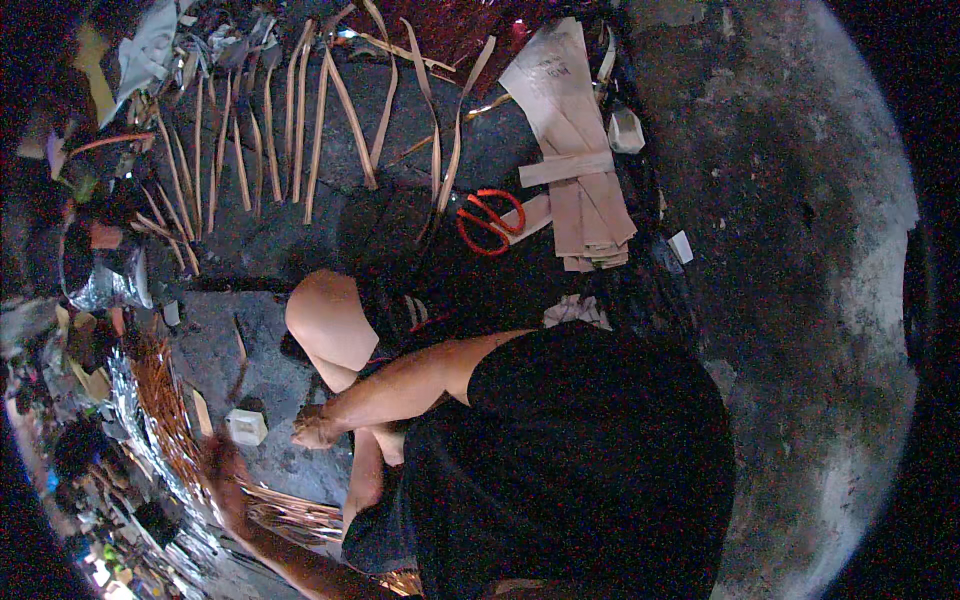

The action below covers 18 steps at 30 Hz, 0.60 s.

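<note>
My left hand (226, 470) reaches over the floor at the lower left, its fingers smeared by motion. A short tan strip (202, 412) lies at its fingertips; whether the hand holds it, I cannot tell. Close by stands a small white square container (246, 427) with a pale hollow in its top. To the right of that container is my right hand (316, 430), in front of my bent leg, fingers curled closed. What they hold, if anything, is hidden. Below, a bundle of thin coppery strips (295, 512) lies beside my left forearm.
Long folded tan strips (315, 140) lie in a row on the dark floor (270, 340). Farther right are orange-handled scissors (490, 222) and a stack of pale brown sheets (590, 215). Brown and silver strips (160, 400) and mixed scraps (90, 480) crowd the left side.
</note>
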Each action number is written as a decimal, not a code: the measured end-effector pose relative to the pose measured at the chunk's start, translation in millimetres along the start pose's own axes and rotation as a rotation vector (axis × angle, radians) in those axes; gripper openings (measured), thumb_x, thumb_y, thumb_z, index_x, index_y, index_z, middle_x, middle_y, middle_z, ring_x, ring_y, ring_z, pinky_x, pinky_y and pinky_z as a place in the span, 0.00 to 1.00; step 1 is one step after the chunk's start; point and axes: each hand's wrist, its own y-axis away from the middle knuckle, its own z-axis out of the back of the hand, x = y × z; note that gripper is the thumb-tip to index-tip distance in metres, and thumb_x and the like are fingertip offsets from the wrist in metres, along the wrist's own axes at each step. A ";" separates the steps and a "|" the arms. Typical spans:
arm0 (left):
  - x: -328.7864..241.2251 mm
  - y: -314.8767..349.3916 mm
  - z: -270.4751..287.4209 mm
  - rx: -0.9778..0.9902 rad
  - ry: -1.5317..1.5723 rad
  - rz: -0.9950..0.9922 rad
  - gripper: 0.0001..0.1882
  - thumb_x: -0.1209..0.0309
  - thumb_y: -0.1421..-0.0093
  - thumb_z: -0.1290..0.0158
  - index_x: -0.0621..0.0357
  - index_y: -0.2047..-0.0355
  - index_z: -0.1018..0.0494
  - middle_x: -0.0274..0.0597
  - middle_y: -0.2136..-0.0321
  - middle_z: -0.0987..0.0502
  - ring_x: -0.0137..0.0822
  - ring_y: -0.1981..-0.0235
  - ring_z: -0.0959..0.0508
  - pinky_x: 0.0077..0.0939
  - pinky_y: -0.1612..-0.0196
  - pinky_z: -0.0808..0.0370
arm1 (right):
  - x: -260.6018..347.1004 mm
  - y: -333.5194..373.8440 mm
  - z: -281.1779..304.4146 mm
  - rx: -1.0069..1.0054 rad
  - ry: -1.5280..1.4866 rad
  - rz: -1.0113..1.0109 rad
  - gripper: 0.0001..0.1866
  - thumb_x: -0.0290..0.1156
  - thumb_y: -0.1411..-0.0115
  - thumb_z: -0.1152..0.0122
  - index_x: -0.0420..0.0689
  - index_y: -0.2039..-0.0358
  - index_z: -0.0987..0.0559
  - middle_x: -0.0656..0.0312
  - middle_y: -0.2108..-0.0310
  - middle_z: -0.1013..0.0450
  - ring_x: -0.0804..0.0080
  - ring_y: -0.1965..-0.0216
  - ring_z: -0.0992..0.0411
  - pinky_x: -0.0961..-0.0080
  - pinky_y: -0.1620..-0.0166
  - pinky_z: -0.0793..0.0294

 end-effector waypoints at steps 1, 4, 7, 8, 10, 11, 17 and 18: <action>-53.1 -11.6 -5.5 0.037 0.022 -0.068 0.21 0.61 0.39 0.50 0.61 0.50 0.31 0.40 0.54 0.28 0.36 0.53 0.30 0.31 0.47 0.36 | 0.6 1.9 2.6 -0.001 0.002 0.005 0.11 0.39 0.43 0.48 0.46 0.65 0.30 0.54 0.77 0.35 0.55 0.73 0.32 0.61 0.69 0.32; -194.8 -49.2 -30.4 0.291 -0.124 -0.261 0.19 0.64 0.38 0.52 0.61 0.49 0.30 0.40 0.53 0.28 0.35 0.52 0.30 0.28 0.46 0.37 | 2.2 7.2 10.4 -0.007 0.001 0.008 0.12 0.39 0.43 0.48 0.46 0.63 0.30 0.53 0.76 0.34 0.54 0.72 0.31 0.61 0.68 0.31; -281.6 -75.4 -97.2 -0.022 -0.154 -0.572 0.17 0.66 0.38 0.53 0.60 0.52 0.29 0.37 0.57 0.27 0.31 0.56 0.28 0.24 0.51 0.33 | 2.5 11.8 17.1 -0.008 -0.004 0.013 0.12 0.39 0.42 0.48 0.45 0.62 0.30 0.53 0.75 0.33 0.53 0.72 0.31 0.60 0.67 0.31; -304.7 -81.5 -120.4 0.008 -0.072 -0.630 0.17 0.66 0.38 0.53 0.60 0.52 0.29 0.37 0.57 0.27 0.30 0.57 0.28 0.24 0.51 0.33 | 1.7 12.3 20.1 -0.019 -0.007 0.006 0.12 0.38 0.42 0.48 0.45 0.62 0.30 0.52 0.75 0.33 0.53 0.71 0.31 0.60 0.67 0.31; -340.2 -84.0 -158.3 0.207 0.146 -0.652 0.16 0.67 0.38 0.53 0.60 0.52 0.29 0.37 0.58 0.27 0.30 0.57 0.28 0.23 0.52 0.33 | 1.8 13.7 23.0 -0.030 -0.013 0.003 0.13 0.38 0.42 0.48 0.45 0.61 0.30 0.52 0.74 0.33 0.52 0.71 0.31 0.60 0.67 0.31; -355.2 -84.0 -173.8 0.284 0.205 -0.655 0.16 0.67 0.38 0.53 0.60 0.52 0.29 0.36 0.58 0.27 0.29 0.58 0.28 0.23 0.52 0.32 | 2.6 13.9 23.7 -0.032 -0.013 0.005 0.13 0.38 0.42 0.48 0.45 0.60 0.30 0.52 0.73 0.33 0.52 0.70 0.30 0.60 0.67 0.31; -362.4 -73.5 -260.8 0.706 0.358 -0.474 0.15 0.68 0.38 0.52 0.59 0.53 0.29 0.35 0.61 0.26 0.27 0.60 0.28 0.21 0.55 0.31 | 2.3 17.9 25.9 -0.038 -0.026 0.005 0.15 0.38 0.42 0.48 0.45 0.58 0.30 0.50 0.71 0.31 0.51 0.69 0.30 0.59 0.65 0.30; -347.1 -73.2 -285.3 0.778 0.348 -0.422 0.15 0.68 0.38 0.52 0.59 0.53 0.29 0.35 0.61 0.26 0.27 0.60 0.28 0.21 0.55 0.31 | 3.0 19.5 25.3 -0.035 -0.024 0.004 0.15 0.38 0.42 0.48 0.45 0.57 0.30 0.50 0.70 0.31 0.50 0.68 0.30 0.59 0.65 0.30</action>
